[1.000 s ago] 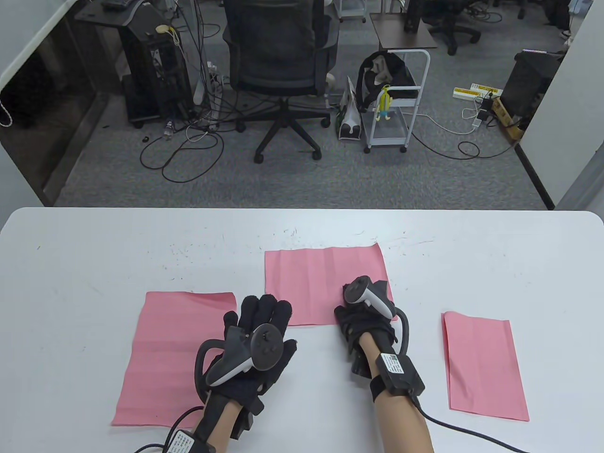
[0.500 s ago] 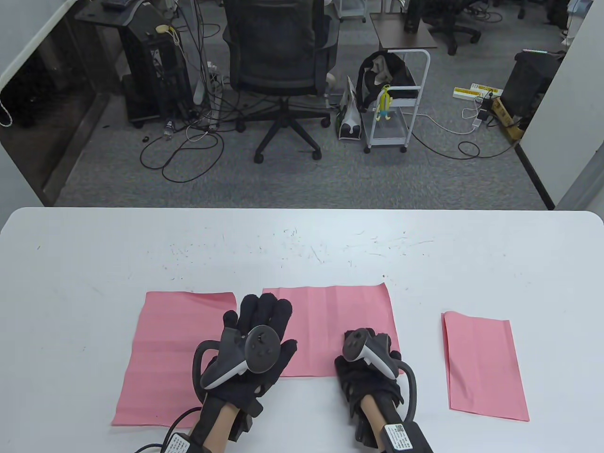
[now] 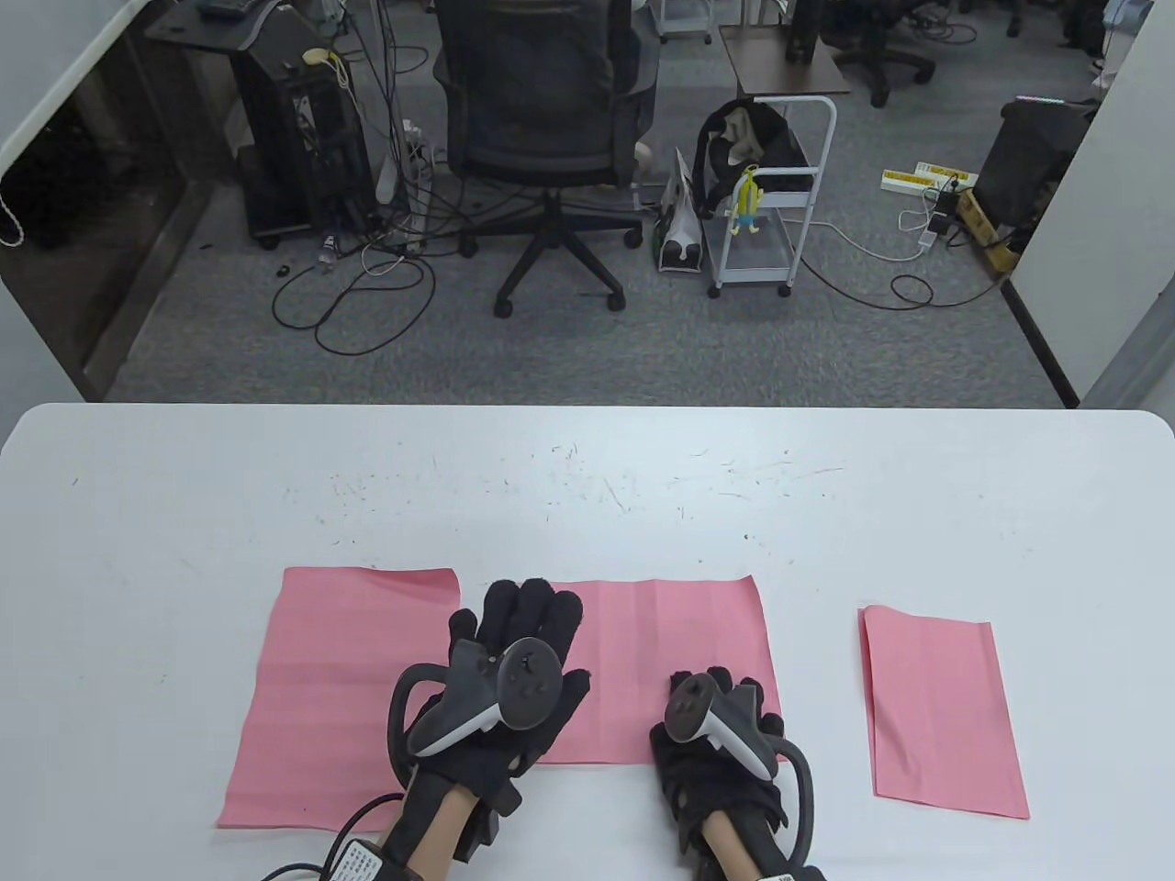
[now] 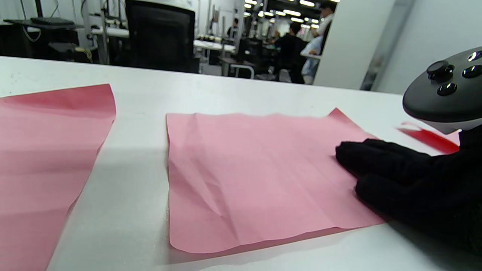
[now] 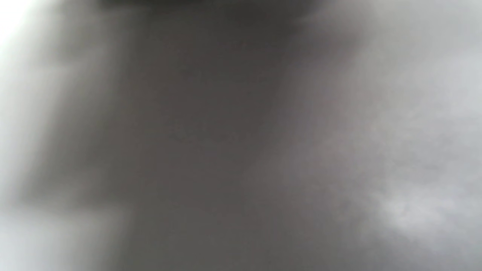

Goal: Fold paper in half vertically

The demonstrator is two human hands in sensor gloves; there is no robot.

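A creased pink paper (image 3: pixel 661 642) lies flat on the white table (image 3: pixel 587 496), near the front edge. My right hand (image 3: pixel 734 690) rests its gloved fingers on the paper's near right corner. In the left wrist view those fingers (image 4: pixel 380 165) lie stretched out on top of the paper (image 4: pixel 256 173). My left hand (image 3: pixel 531 629) is open with fingers extended, over the paper's left edge. The left wrist view shows no finger on that edge. The right wrist view is a grey blur.
A larger pink sheet (image 3: pixel 340 688) lies flat to the left, also in the left wrist view (image 4: pixel 45 150). A narrower folded pink sheet (image 3: pixel 941 711) lies to the right. An office chair (image 3: pixel 542 128) and a white cart (image 3: pixel 762 211) stand beyond the table's far edge.
My right hand has drawn back toward me with its fingers on the middle paper, and the paper has slid nearer the front edge. My left hand has shifted slightly right.
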